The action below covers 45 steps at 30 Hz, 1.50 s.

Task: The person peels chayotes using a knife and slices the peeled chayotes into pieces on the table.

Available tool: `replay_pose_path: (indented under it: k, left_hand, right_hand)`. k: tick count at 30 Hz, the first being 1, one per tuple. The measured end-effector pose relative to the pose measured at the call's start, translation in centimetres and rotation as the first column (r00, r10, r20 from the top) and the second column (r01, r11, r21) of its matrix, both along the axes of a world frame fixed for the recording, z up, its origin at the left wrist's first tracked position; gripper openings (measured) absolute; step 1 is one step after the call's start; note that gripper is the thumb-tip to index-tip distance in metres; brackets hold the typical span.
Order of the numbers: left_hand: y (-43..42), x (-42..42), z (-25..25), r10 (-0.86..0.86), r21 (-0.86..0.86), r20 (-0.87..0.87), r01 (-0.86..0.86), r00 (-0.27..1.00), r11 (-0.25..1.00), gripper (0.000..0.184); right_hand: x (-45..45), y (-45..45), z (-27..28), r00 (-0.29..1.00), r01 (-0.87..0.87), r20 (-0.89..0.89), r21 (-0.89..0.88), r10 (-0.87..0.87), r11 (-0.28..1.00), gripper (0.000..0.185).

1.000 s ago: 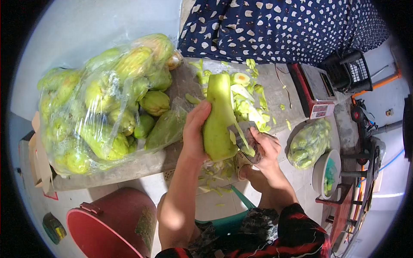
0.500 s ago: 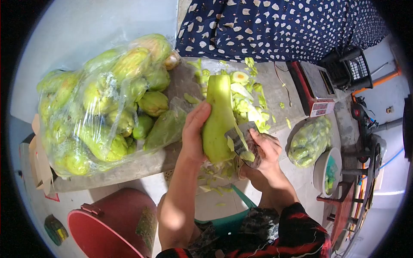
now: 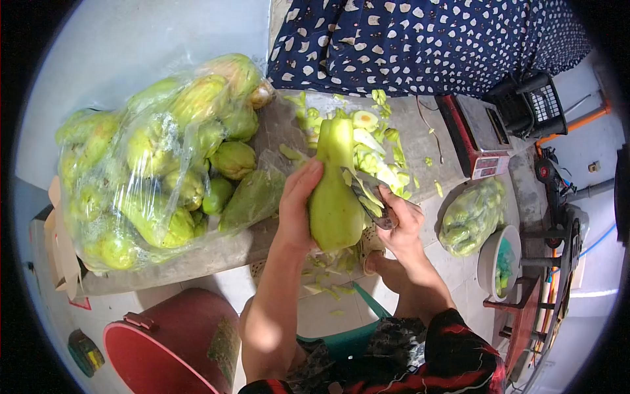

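Note:
My left hand point(image 3: 300, 203) is wrapped round the side of a large pale green fruit point(image 3: 335, 213), which stands upright with its narrower end away from me. The fruit's skin looks peeled over much of its surface. Closed round a dark flat peeler point(image 3: 384, 213), my right hand point(image 3: 405, 223) keeps the blade against the fruit's right side. A thin green strip lies over the blade. Behind the fruit, peelings point(image 3: 377, 157) and cut pieces are scattered on the concrete counter point(image 3: 443, 154).
A clear plastic bag point(image 3: 154, 164) of green fruits lies at the left. Below it stands a red bin point(image 3: 174, 341). To the right are a red scale point(image 3: 472, 134), a black basket point(image 3: 535, 108), a filled bag point(image 3: 472, 217) and a white bucket point(image 3: 485, 262).
The peeler has moved up along the fruit's right side and its blade has tilted. My left hand keeps its hold with little movement.

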<state>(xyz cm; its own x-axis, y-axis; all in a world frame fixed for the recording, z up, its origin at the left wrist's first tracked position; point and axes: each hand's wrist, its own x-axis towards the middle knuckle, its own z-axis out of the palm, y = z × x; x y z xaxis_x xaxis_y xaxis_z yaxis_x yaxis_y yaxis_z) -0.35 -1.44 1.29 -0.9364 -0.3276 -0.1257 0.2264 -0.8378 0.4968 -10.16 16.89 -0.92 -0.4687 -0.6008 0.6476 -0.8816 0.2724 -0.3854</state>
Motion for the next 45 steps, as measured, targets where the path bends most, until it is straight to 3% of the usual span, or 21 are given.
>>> replay_pose_path:
  k: [2,4,5,6,8,9,11,13,14,16,21,22,23,24,32,34,38,40,41,43,45]
  left_hand:
    - [-0.5,0.1,-0.2,0.025,-0.006,0.014,-0.025,1.0,1.0,0.035]
    - [-1.7,0.7,-0.5,-0.009,-0.123,0.157,0.029,0.987,0.992,0.048]
    - [-2.4,1.0,-0.5,-0.005,-0.123,0.158,0.025,0.987,0.992,0.048]
    - [-3.1,1.5,-0.4,-0.08,-0.12,0.151,0.098,0.985,0.988,0.048]
    - [-3.2,2.3,0.1,-0.16,-0.114,0.144,0.177,0.977,0.978,0.048]
    - [-2.9,2.9,0.7,-0.15,-0.121,0.193,0.176,0.97,0.977,0.048]
    - [-3.1,3.4,0.9,-0.141,-0.127,0.24,0.175,0.961,0.976,0.048]
    - [-3.5,3.5,0.9,-0.325,-0.007,0.245,0.337,0.913,0.941,0.043]
    - [-3.2,3.7,1.3,-0.33,-0.003,0.246,0.341,0.912,0.94,0.043]
    - [-2.6,3.8,3.2,-0.302,-0.02,0.39,0.336,0.87,0.942,0.042]
    - [-2.8,3.8,3.3,-0.402,-0.007,0.362,0.434,0.841,0.901,0.04]
    - [-2.8,3.9,3.4,-0.413,0.009,0.363,0.44,0.835,0.898,0.04]
    - [-2.7,3.9,3.3,-0.416,0.011,0.364,0.443,0.834,0.897,0.04]
    - [-2.7,3.9,3.0,-0.436,0.027,0.329,0.453,0.838,0.891,0.039]
    - [-2.2,3.8,2.4,-0.486,0.03,0.176,0.488,0.856,0.872,0.04]
    - [-2.9,3.1,1.5,-0.643,0.033,0.089,0.642,0.761,0.766,0.041]
    - [-2.3,3.6,1.9,-0.594,-0.015,0.146,0.602,0.791,0.798,0.041]
    - [-1.5,4.3,2.6,-0.398,-0.07,0.22,0.421,0.891,0.904,0.04]
    - [-1.7,4.2,2.6,-0.397,-0.069,0.22,0.42,0.891,0.905,0.04]
    - [-2.5,3.8,2.5,-0.544,0.03,0.148,0.546,0.826,0.837,0.038]
    - [-2.2,4.0,3.0,-0.526,0.028,0.174,0.53,0.832,0.848,0.038]
  right_hand:
    - [-0.1,0.4,0.2,0.998,0.002,0.065,0.062,-0.006,0.998,0.03]
    - [-0.7,1.3,-0.1,0.896,-0.182,0.405,-0.033,0.179,0.983,0.024]
    - [-1.2,1.9,-0.4,0.896,-0.186,0.405,-0.033,0.183,0.982,0.024]
    - [-1.4,2.0,-0.1,0.792,-0.213,0.559,-0.123,0.245,0.969,0.021]
    - [-0.9,2.4,1.1,0.301,-0.113,0.873,-0.366,0.383,0.924,0.021]
    - [-1.8,2.6,0.8,0.224,-0.185,0.846,-0.45,0.483,0.874,0.026]
    - [-2.6,3.3,1.1,0.067,-0.15,0.87,-0.475,0.488,0.867,0.027]
    - [-2.8,3.8,1.5,0.023,-0.169,0.861,-0.497,0.508,0.851,0.026]
    - [-2.8,4.0,1.5,-0.024,-0.187,0.849,-0.522,0.528,0.832,0.026]
    - [-3.1,4.3,1.3,-0.033,-0.212,0.842,-0.533,0.539,0.819,0.027]
    - [-3.8,5.0,1.3,-0.071,-0.261,0.817,-0.569,0.572,0.78,0.028]
    - [-3.9,4.8,1.6,-0.107,-0.281,0.803,-0.59,0.586,0.757,0.011]
    - [-3.8,4.7,2.0,-0.143,-0.3,0.789,-0.61,0.598,0.733,0.021]
    - [-3.1,4.2,2.8,-0.108,-0.265,0.79,-0.608,0.604,0.748,0.027]
    - [-3.5,4.4,3.3,-0.139,-0.283,0.787,-0.613,0.601,0.738,0.023]
    - [-3.7,4.8,2.9,-0.133,-0.305,0.785,-0.613,0.605,0.729,0.021]
    - [-3.7,5.8,2.3,-0.011,-0.309,0.873,-0.466,0.487,0.829,0.015]
    - [-4.0,5.9,2.0,0.008,-0.297,0.897,-0.42,0.442,0.858,0.015]
    - [-4.5,5.8,1.4,0.251,-0.403,0.814,-0.404,0.524,0.821,0.016]
    - [-4.6,5.7,1.5,0.463,-0.502,0.659,-0.357,0.594,0.788,0.018]
    - [-4.0,5.9,2.6,-0.03,-0.303,0.826,-0.544,0.563,0.782,0.017]
